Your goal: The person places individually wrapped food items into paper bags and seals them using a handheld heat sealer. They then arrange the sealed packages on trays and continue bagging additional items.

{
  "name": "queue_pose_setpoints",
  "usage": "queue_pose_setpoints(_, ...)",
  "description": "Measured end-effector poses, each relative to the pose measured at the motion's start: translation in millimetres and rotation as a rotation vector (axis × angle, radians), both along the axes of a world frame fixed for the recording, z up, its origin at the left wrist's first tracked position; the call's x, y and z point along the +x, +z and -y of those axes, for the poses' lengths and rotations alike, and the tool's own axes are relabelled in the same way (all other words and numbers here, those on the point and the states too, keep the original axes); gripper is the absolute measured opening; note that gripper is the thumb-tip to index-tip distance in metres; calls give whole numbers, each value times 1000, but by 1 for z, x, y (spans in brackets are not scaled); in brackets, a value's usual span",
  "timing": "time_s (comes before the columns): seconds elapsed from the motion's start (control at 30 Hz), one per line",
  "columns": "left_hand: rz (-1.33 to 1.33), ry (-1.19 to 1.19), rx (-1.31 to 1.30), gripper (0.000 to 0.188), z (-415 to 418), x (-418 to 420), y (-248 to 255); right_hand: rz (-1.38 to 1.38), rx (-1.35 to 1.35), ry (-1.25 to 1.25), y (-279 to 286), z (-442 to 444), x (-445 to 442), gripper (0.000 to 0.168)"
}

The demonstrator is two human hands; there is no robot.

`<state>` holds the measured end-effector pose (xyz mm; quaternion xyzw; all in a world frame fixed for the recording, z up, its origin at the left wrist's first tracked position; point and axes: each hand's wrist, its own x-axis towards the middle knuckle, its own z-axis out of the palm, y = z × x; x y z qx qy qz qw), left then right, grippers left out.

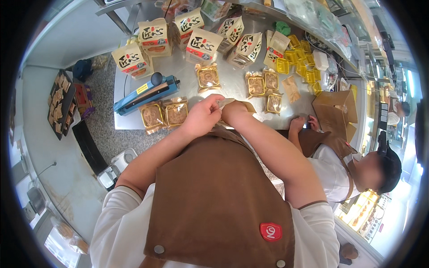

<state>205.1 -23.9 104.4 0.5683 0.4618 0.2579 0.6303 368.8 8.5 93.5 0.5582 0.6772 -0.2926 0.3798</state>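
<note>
My left hand (206, 115) is at the steel table's near edge, its thumb and finger closed on the rim of a small kraft paper bag (249, 106). The fingers of my right hand (234, 111) are hidden inside or behind that bag. Left of my hands lie two wrapped pastries in yellow trays (176, 113), beside a blue impulse heat sealer (147, 93). One more wrapped pastry (208, 77) lies beyond my hands, and three (256, 85) lie to the right, near a flat brown paper packet (291, 89).
Several printed kraft bags (202, 45) stand at the back of the steel table (231, 75). Yellow plastic trays (300, 57) are piled at the back right, above an open cardboard box (335, 104). A co-worker (338, 167) stands close at my right. Black trays of packets (61, 100) are at far left.
</note>
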Motion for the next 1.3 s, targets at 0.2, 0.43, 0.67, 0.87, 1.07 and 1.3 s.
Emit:
queue_pose_setpoints(0.2, 71, 65, 7, 35, 8, -13, -14, -73, 141, 172, 18, 8, 0, 26)
queue_pose_setpoints(0.43, 204, 423, -310, 42, 22, -34, -52, -353, 248, -47, 31, 14, 23, 27)
queue_pose_setpoints(0.67, 268, 314, -572, 59, 25, -27, -134, -985, 100, -689, 7, 33, 61, 40)
queue_pose_setpoints(0.87, 208, 246, -514, 22, 23, -17, -161, -1159, -173, -1279, 19, 43, 77, 41)
queue_pose_setpoints(1.07, 138, 325, -364, 21, 25, 0, -163, -1009, -164, -1390, 16, 52, 89, 40)
queue_pose_setpoints(1.3, 151, 324, -387, 24, 23, 6, -170, -1124, -139, -1950, -20, 65, 85, 45)
